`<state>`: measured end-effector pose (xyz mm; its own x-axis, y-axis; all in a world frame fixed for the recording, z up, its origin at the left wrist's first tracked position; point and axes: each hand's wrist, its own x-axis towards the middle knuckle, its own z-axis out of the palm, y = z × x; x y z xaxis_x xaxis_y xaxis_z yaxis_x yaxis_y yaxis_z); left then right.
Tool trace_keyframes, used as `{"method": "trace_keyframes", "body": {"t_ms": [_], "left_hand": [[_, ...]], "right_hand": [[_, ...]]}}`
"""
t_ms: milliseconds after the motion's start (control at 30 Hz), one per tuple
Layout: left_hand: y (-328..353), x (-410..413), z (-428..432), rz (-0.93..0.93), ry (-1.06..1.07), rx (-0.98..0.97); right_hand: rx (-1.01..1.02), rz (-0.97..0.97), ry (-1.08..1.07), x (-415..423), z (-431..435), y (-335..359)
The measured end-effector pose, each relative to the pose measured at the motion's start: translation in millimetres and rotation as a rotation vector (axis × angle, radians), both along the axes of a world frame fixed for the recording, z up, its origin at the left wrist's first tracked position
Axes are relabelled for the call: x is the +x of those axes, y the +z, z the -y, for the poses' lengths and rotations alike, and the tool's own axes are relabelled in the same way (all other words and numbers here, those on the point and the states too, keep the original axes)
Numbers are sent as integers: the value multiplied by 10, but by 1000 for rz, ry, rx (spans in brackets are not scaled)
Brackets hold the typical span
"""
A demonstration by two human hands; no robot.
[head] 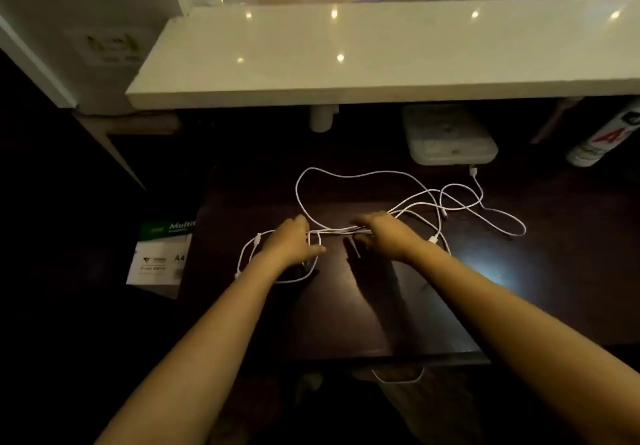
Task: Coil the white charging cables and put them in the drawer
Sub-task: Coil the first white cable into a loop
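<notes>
both hands [294, 242] pinching white cables [346, 230], strands taut between

White cables [349, 176]; dark, perhaps brown desk [433, 306]; white shelf [381, 49].

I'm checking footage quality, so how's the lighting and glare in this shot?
Head view: dim overall, the dark desk nearly black with one bluish glare patch; white cables stand out clearly; the white shelf shows spot-light reflections; wide-angle bending at the edges; both hands slightly soft.
</notes>
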<state>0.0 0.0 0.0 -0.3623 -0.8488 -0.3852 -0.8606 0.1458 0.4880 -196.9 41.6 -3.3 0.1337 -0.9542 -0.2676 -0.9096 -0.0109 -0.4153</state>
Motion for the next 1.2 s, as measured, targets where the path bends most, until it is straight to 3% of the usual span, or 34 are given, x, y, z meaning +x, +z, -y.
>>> {"method": "trace_keyframes", "body": {"t_ms": [133,333,467,533,633,833,1067,1133,1200], "left_hand": [[-221,35,-209,28,65,-10],[-225,201,-277,-285,176,5],[48,263,-290,-621,247,186],[184,285,-283,-692,322,248],[297,359,-214,-686,303,149],[579,385,-9,-715,297,-107],[926,289,174,-1006,423,60],[1027,279,220,-1175,477,192],[1146,255,272,-1356,475,365]], "right_hand": [[-19,112,55,359,-57,-48],[-53,178,67,533,40,-137],[-161,138,82,541,140,-78],[-212,246,55,519,173,10],[-196,474,-28,406,221,254],[-320,478,-56,108,371,796],[-450,505,-253,-361,365,1206],[-470,441,-289,-479,342,1249],[-362,326,-239,-579,309,1266]]}}
